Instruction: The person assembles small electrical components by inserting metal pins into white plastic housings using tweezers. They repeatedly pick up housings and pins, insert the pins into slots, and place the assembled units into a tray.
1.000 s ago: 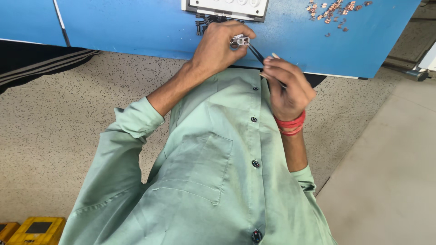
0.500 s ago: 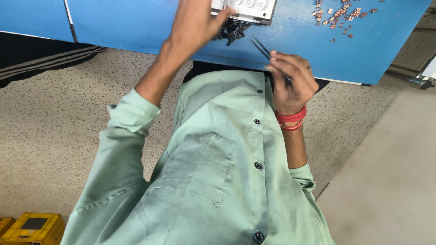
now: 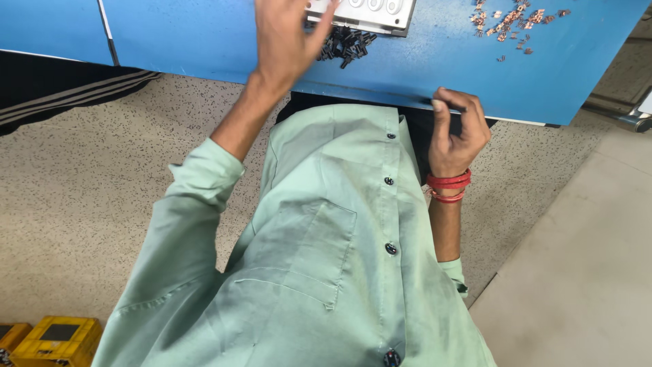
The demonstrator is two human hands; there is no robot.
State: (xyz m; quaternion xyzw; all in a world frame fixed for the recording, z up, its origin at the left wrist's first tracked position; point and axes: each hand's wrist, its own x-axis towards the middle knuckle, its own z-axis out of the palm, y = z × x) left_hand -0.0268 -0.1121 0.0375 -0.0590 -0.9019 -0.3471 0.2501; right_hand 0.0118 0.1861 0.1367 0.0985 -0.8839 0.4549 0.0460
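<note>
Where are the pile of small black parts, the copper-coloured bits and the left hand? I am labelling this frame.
pile of small black parts [image 3: 348, 46]: head view, middle of the heap.
copper-coloured bits [image 3: 511, 19]: head view, centre of the scatter.
left hand [image 3: 288, 37]: head view, back of the hand.

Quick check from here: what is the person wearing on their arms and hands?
Both hands are bare, no gloves. The left hand comes out of a pale green long shirt sleeve pushed up the forearm. The right hand has red thread bands around the wrist.
</note>
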